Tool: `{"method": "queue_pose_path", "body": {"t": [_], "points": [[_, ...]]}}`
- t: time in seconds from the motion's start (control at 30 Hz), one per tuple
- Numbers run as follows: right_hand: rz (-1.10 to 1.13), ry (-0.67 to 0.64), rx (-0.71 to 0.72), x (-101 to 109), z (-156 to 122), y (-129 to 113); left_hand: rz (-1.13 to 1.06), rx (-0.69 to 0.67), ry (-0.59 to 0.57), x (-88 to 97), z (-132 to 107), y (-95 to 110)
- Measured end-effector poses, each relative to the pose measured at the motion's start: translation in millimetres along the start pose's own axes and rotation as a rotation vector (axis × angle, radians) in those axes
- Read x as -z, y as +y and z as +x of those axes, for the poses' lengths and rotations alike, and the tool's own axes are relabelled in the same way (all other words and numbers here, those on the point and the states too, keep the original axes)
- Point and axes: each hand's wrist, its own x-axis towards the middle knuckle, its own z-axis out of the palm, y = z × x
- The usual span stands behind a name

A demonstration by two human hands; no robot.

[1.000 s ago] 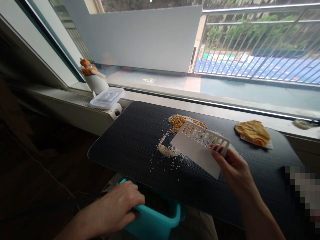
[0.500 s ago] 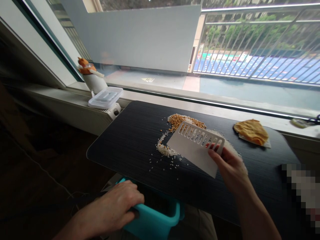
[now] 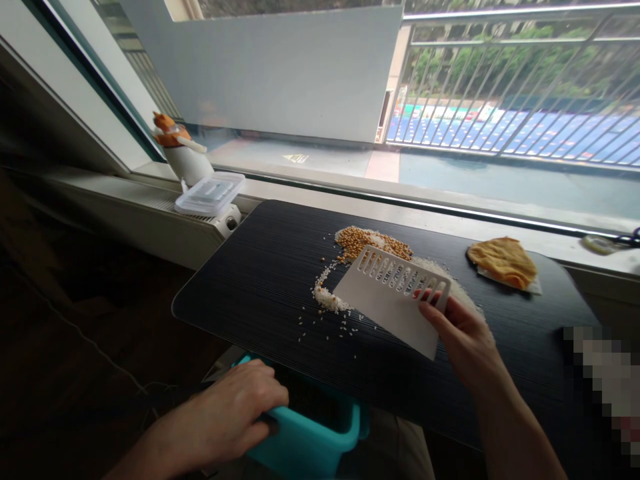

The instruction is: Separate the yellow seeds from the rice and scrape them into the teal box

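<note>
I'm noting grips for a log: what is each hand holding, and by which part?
The right hand holds the white slotted scraper by the right end of its slotted edge; the left hand grips the teal bin by its rim.

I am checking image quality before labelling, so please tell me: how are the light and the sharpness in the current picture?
In the head view, daylight comes through the window; the lower left corner is nearly black; the turquoise bin is too dark inside to read; the white slotted plate shows fairly clear edges; a blocky mosaic hides something at the right edge.
</note>
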Motion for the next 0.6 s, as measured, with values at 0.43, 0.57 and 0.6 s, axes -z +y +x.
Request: {"method": "queue_pose_path", "body": {"t": [0.43,0.57,0.6], "points": [[-0.015,-0.025,-0.039,8.8,-3.7,3.2,0.009,-0.03,0.026,-2.2,-0.6,-2.6],[-0.042,-0.078,-0.029,9.8,-8.4,1.3,0.015,-0.043,0.051,-4.2,-2.0,-3.5],[-0.046,-0.099,-0.03,10.6,-9.8,0.3,0.015,-0.044,0.049,-4.4,-1.8,-3.7]]}}
